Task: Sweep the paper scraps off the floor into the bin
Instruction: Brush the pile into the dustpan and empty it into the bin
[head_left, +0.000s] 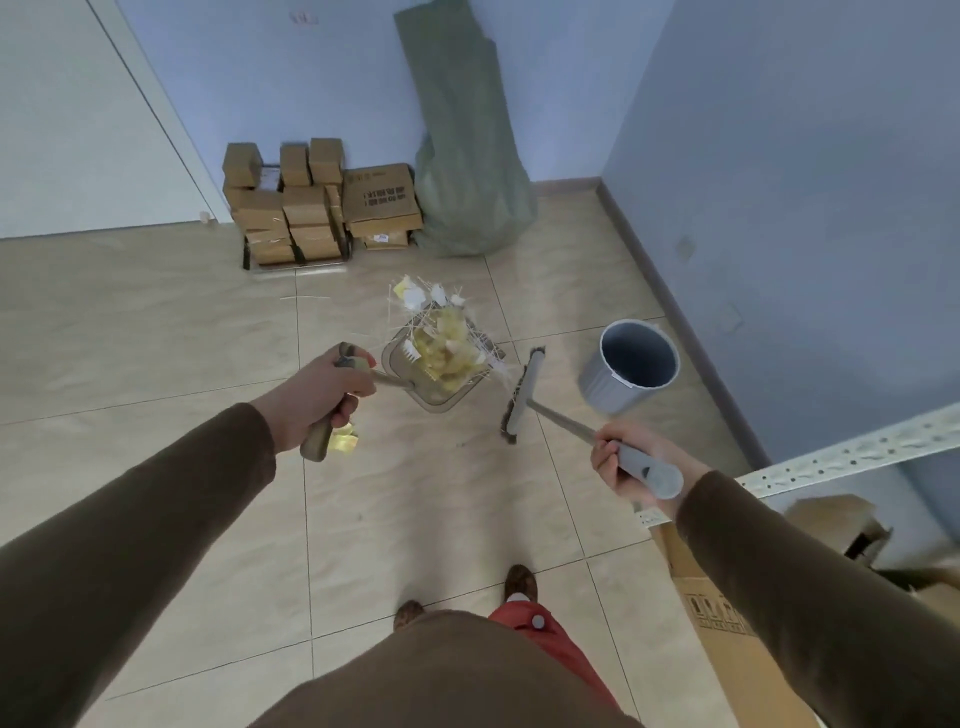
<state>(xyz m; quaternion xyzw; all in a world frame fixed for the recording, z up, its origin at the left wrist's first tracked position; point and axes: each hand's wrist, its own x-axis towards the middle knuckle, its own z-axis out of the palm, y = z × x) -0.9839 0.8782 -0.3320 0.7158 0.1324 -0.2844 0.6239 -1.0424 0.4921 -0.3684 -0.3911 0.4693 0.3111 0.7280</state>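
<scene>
Yellow-white paper scraps (447, 348) mostly in translucent brown dustpan (415, 384), some beyond lip; grey ribbed bin (631, 371) empty; left hand (317, 397) fingers closed on dustpan handle, right hand (631, 465) on grey broom (522, 395); tipping left

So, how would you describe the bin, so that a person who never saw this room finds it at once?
Look toward the right-hand blue wall, where it meets the tiled floor. Just before it stands the bin, a round grey bucket with ribbed sides, open and seemingly empty. Unlike the brown cardboard boxes and the green sack by the back wall, it is round, grey plastic.
</scene>
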